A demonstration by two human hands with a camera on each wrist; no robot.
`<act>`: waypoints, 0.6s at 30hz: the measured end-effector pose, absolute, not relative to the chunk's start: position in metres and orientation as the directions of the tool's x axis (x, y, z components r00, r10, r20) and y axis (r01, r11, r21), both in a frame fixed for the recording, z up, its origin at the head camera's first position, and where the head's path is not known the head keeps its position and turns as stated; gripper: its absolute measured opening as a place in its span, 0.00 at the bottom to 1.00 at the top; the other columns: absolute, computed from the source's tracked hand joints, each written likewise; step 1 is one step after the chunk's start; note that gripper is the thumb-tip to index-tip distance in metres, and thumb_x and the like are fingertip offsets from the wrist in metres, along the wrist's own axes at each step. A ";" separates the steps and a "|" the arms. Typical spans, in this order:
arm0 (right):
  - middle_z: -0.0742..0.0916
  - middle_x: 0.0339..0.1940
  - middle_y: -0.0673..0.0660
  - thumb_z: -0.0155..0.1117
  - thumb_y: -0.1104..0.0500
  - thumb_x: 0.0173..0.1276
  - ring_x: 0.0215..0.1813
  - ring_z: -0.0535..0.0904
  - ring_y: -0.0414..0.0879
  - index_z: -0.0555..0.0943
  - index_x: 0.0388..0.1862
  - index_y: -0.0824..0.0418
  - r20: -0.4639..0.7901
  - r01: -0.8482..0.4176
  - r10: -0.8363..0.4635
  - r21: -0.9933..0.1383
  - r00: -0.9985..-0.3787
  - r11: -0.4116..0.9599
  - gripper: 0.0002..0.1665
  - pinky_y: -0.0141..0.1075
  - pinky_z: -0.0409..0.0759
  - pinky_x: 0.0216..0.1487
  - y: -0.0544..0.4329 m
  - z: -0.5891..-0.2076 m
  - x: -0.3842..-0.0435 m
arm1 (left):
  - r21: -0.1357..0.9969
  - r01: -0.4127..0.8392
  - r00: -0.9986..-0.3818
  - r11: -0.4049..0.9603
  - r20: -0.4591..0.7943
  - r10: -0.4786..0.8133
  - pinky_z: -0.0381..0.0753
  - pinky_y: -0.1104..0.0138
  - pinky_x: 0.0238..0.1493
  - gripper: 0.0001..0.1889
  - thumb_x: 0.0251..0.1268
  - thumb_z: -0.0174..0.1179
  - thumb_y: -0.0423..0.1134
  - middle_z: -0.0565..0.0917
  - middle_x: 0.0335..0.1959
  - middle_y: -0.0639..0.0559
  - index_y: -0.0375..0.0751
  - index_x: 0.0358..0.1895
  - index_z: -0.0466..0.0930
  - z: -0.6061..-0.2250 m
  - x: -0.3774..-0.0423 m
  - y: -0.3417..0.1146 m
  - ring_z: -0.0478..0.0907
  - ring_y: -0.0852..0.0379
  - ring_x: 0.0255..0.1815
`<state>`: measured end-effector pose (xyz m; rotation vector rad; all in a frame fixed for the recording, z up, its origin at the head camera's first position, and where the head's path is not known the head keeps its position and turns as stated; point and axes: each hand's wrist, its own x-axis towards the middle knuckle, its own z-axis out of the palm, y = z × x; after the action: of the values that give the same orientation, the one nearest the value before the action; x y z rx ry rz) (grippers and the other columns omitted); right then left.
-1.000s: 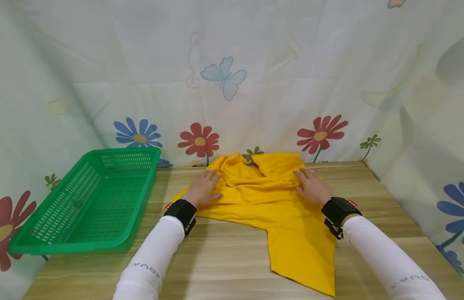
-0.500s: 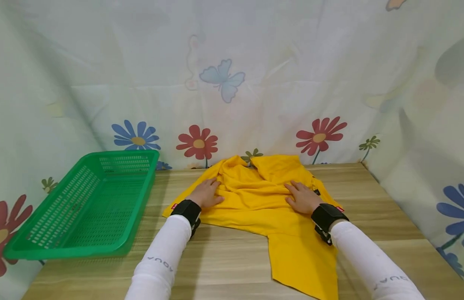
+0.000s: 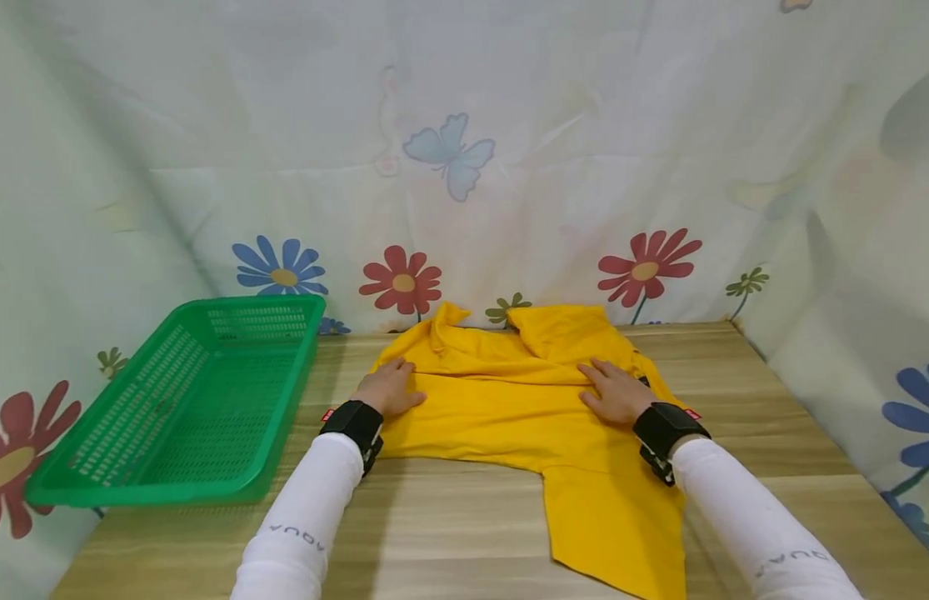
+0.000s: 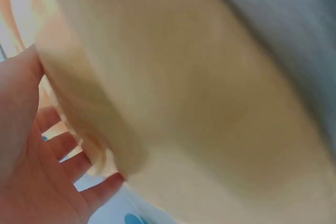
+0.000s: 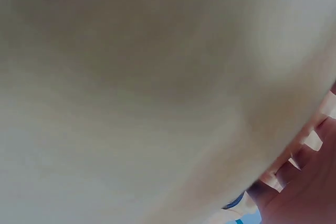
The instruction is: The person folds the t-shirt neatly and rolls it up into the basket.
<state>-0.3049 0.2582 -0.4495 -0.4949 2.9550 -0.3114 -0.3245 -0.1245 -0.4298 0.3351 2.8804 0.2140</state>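
Observation:
A yellow garment [image 3: 501, 425], which looks like a shirt, lies spread over the wooden table, bunched into folds at its far side. One sleeve-like part [image 3: 617, 533] extends toward me on the right. My left hand [image 3: 389, 390] rests on the cloth's left side with fingers spread. In the left wrist view its fingers [image 4: 73, 163] touch the fabric's edge. On the right side of the cloth lies my right hand [image 3: 614, 392], fingers extended over a fold. The right wrist view is mostly filled by blurred cloth [image 5: 157, 108], with the fingers partly seen at its edge.
A green perforated plastic basket [image 3: 209, 400] stands at the left of the wooden table [image 3: 449, 533]. A curtain [image 3: 539, 208] printed with flowers and a butterfly hangs behind the table and along both sides.
The left hand has shifted left, and the cloth between the hands has become smoother and straighter. The right hand moved slightly left, then a little back right. The basket stays put.

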 end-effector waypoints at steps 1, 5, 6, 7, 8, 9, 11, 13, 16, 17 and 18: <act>0.59 0.70 0.71 0.49 0.49 0.70 0.68 0.54 0.69 0.57 0.70 0.63 -0.091 -0.307 -0.333 -0.224 -0.938 0.925 0.34 0.60 0.53 0.65 0.258 -0.448 -0.304 | 0.173 0.200 -0.947 0.964 -0.219 0.236 0.59 0.50 0.65 0.35 0.62 0.55 0.55 0.58 0.70 0.41 0.39 0.68 0.59 -0.428 -0.323 -0.126 0.57 0.43 0.69; 0.59 0.70 0.71 0.49 0.48 0.70 0.69 0.53 0.69 0.58 0.70 0.64 -0.088 -0.308 -0.333 -0.219 -0.939 0.926 0.35 0.60 0.53 0.65 0.257 -0.445 -0.302 | 0.167 0.179 -0.945 0.970 -0.246 0.217 0.60 0.52 0.65 0.35 0.62 0.56 0.53 0.60 0.68 0.39 0.38 0.67 0.60 -0.423 -0.319 -0.131 0.60 0.43 0.67; 0.59 0.70 0.71 0.49 0.48 0.70 0.69 0.52 0.69 0.58 0.70 0.64 -0.088 -0.307 -0.333 -0.220 -0.939 0.926 0.35 0.60 0.52 0.65 0.257 -0.445 -0.302 | 0.159 0.178 -0.945 0.971 -0.249 0.214 0.61 0.52 0.65 0.35 0.61 0.57 0.52 0.62 0.67 0.39 0.37 0.67 0.61 -0.422 -0.318 -0.132 0.61 0.43 0.66; 0.59 0.70 0.71 0.49 0.48 0.70 0.69 0.52 0.69 0.58 0.70 0.64 -0.089 -0.306 -0.332 -0.223 -0.939 0.926 0.35 0.60 0.52 0.65 0.257 -0.445 -0.302 | 0.147 0.175 -0.945 0.974 -0.252 0.208 0.62 0.52 0.64 0.34 0.61 0.57 0.52 0.63 0.67 0.39 0.37 0.66 0.61 -0.421 -0.316 -0.133 0.62 0.43 0.65; 0.59 0.70 0.71 0.49 0.48 0.70 0.69 0.52 0.69 0.58 0.70 0.64 -0.086 -0.310 -0.335 -0.221 -0.938 0.925 0.35 0.60 0.52 0.65 0.256 -0.445 -0.302 | 0.135 0.175 -0.946 0.975 -0.251 0.205 0.64 0.52 0.62 0.34 0.61 0.57 0.52 0.64 0.65 0.38 0.36 0.65 0.63 -0.420 -0.315 -0.133 0.64 0.43 0.63; 0.60 0.69 0.72 0.49 0.48 0.70 0.69 0.52 0.69 0.58 0.70 0.64 -0.086 -0.312 -0.337 -0.220 -0.938 0.924 0.35 0.60 0.52 0.65 0.257 -0.446 -0.303 | 0.120 0.174 -0.948 0.977 -0.249 0.200 0.66 0.52 0.61 0.33 0.60 0.58 0.52 0.66 0.64 0.38 0.36 0.64 0.64 -0.419 -0.314 -0.134 0.66 0.42 0.61; 0.60 0.69 0.72 0.50 0.47 0.69 0.69 0.51 0.70 0.59 0.69 0.65 -0.082 -0.315 -0.338 -0.216 -0.937 0.924 0.35 0.61 0.52 0.65 0.257 -0.447 -0.304 | 0.091 0.168 -0.952 0.982 -0.244 0.186 0.69 0.52 0.58 0.32 0.60 0.58 0.52 0.68 0.61 0.37 0.35 0.62 0.66 -0.418 -0.311 -0.137 0.69 0.42 0.57; 0.60 0.68 0.73 0.50 0.47 0.69 0.69 0.51 0.71 0.60 0.69 0.66 -0.079 -0.315 -0.337 -0.211 -0.938 0.925 0.35 0.61 0.52 0.65 0.259 -0.448 -0.305 | 0.069 0.156 -0.956 0.985 -0.240 0.168 0.71 0.51 0.55 0.31 0.60 0.58 0.52 0.70 0.58 0.36 0.34 0.61 0.67 -0.417 -0.309 -0.140 0.71 0.41 0.53; 0.61 0.68 0.73 0.50 0.47 0.69 0.68 0.51 0.71 0.61 0.68 0.66 -0.079 -0.309 -0.331 -0.208 -0.940 0.928 0.35 0.61 0.53 0.64 0.262 -0.449 -0.306 | 0.046 0.144 -0.958 0.989 -0.246 0.151 0.71 0.51 0.54 0.31 0.60 0.58 0.52 0.71 0.57 0.36 0.34 0.60 0.68 -0.415 -0.306 -0.144 0.71 0.41 0.51; 0.61 0.68 0.74 0.50 0.47 0.69 0.68 0.51 0.71 0.61 0.68 0.67 -0.078 -0.309 -0.331 -0.210 -0.940 0.928 0.35 0.62 0.53 0.64 0.263 -0.449 -0.307 | 0.038 0.143 -0.957 0.989 -0.249 0.148 0.71 0.51 0.54 0.31 0.60 0.58 0.52 0.71 0.57 0.36 0.34 0.60 0.67 -0.416 -0.305 -0.145 0.71 0.41 0.51; 0.61 0.68 0.74 0.50 0.47 0.69 0.68 0.51 0.71 0.61 0.68 0.67 -0.079 -0.308 -0.331 -0.215 -0.940 0.927 0.35 0.62 0.53 0.64 0.264 -0.449 -0.307 | 0.035 0.141 -0.957 0.989 -0.253 0.145 0.71 0.51 0.55 0.31 0.60 0.58 0.52 0.71 0.56 0.36 0.34 0.60 0.67 -0.415 -0.305 -0.146 0.71 0.41 0.51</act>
<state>-0.3074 0.2643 -0.4490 -0.4950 2.9710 -0.3038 -0.3049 -0.1462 -0.4154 0.2098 2.8761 0.0245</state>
